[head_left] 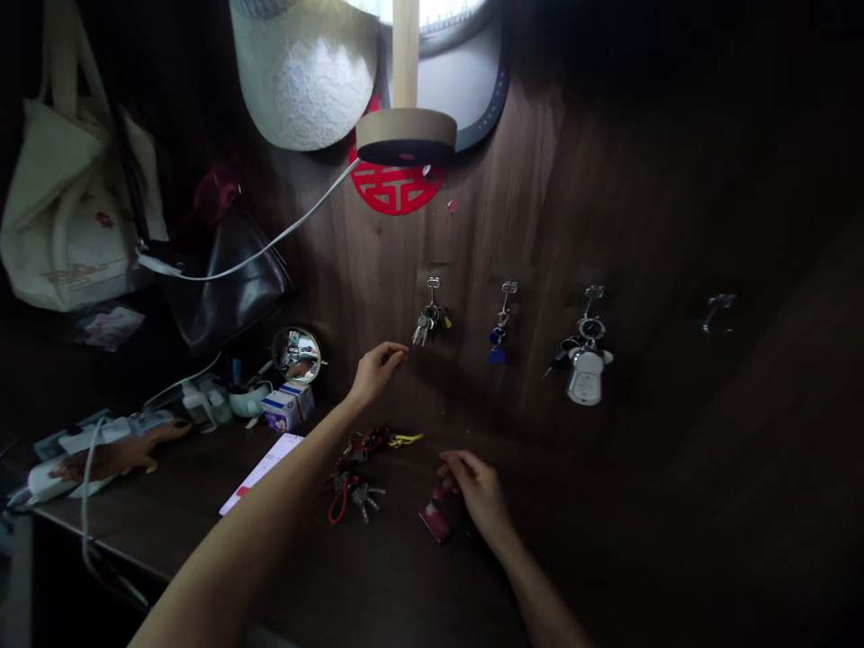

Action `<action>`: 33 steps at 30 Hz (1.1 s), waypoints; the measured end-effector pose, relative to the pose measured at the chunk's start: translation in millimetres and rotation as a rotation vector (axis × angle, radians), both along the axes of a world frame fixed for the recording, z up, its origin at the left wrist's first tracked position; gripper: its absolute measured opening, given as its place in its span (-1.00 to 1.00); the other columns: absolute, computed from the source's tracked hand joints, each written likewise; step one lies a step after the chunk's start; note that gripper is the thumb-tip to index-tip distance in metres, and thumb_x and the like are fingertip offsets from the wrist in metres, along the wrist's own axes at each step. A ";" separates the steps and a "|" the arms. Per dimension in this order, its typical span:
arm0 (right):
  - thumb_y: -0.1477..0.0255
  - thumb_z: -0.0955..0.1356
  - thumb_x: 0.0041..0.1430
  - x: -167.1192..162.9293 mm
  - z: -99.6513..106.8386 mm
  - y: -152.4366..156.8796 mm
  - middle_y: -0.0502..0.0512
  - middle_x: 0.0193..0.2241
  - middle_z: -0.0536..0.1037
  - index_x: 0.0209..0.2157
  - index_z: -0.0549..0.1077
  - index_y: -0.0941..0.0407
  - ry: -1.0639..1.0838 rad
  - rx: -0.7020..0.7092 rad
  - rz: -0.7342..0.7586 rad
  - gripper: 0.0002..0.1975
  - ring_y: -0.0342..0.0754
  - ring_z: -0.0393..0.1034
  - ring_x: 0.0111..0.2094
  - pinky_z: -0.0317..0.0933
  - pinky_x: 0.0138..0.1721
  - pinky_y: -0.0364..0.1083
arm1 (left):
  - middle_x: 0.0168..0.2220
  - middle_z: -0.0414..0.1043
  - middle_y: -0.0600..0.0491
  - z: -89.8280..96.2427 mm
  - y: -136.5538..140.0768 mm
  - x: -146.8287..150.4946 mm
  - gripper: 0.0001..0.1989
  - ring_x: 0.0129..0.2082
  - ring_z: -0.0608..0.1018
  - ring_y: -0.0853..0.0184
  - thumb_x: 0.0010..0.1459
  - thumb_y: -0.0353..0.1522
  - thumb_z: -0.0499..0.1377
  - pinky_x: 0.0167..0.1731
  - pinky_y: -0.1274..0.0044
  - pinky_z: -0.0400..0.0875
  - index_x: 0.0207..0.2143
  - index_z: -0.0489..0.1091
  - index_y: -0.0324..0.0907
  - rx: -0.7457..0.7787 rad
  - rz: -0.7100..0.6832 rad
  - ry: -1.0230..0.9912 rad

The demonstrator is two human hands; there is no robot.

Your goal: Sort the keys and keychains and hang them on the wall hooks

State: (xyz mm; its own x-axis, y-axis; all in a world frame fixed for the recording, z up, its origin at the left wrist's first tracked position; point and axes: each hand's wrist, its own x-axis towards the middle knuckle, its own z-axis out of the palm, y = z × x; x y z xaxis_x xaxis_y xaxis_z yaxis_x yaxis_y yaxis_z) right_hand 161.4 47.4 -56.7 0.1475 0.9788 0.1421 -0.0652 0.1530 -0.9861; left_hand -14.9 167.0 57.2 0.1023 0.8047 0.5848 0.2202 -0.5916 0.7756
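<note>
Left hand (380,371), fingers pressed together, near left keys (424,328), 1 hook (433,283) keeping them up; right hand (478,490) at red fob (436,522), pinch unclear.

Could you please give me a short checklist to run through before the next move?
1. Left hand clear of the silver keys on the leftmost hook: cannot tell; fingertips look close beside them.
2. Right hand gripping the dark red item: cannot tell; contact is lost in shadow.
3. Blue tags and silver fob hanging up: ok.
4. Loose keys by the red loop lying on the desk: ok.
5. Good light on the desk's right side: not ok; it is very dark.
</note>
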 end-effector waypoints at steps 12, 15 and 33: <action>0.01 0.34 -0.08 3.2 -3.3 -0.5 0.09 -0.55 0.53 -0.39 0.50 0.14 -0.143 0.042 0.003 -0.54 -0.12 0.38 -0.57 0.23 -0.58 -0.18 | -0.46 0.43 0.10 -59.0 -49.2 -35.1 -0.77 -0.55 0.43 0.46 0.02 -0.28 0.13 -0.57 0.67 0.28 -0.29 0.42 -0.22 -0.356 -0.075 -0.096; 0.01 0.33 -0.08 2.8 -5.3 0.1 0.10 -0.54 0.53 -0.38 0.50 0.15 -0.149 0.037 0.004 -0.53 -0.12 0.37 -0.57 0.23 -0.59 -0.18 | -0.49 0.45 0.10 -65.1 -59.2 -50.2 -0.75 -0.56 0.42 0.44 0.03 -0.25 0.11 -0.59 0.65 0.26 -0.30 0.44 -0.20 -0.347 -0.043 0.073; 0.01 0.36 -0.13 -1.6 -6.7 -0.3 0.07 -0.56 0.51 -0.40 0.50 0.15 -0.101 -0.018 0.012 -0.53 -0.14 0.36 -0.58 0.25 -0.59 -0.18 | -0.21 0.43 -0.02 -95.4 -132.6 -79.7 -0.85 -0.21 0.48 0.24 0.09 -0.41 0.08 -0.19 0.48 0.31 -0.26 0.38 -0.14 -0.209 0.138 0.753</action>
State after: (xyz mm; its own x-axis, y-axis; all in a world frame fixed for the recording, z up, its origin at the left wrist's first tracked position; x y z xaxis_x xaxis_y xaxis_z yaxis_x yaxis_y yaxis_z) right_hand 159.8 47.1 -63.5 0.1212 0.9830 0.1380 0.0329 0.1350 -0.9903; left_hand -94.6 34.4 -38.2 0.3015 0.9244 0.2337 0.7903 -0.3795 0.4810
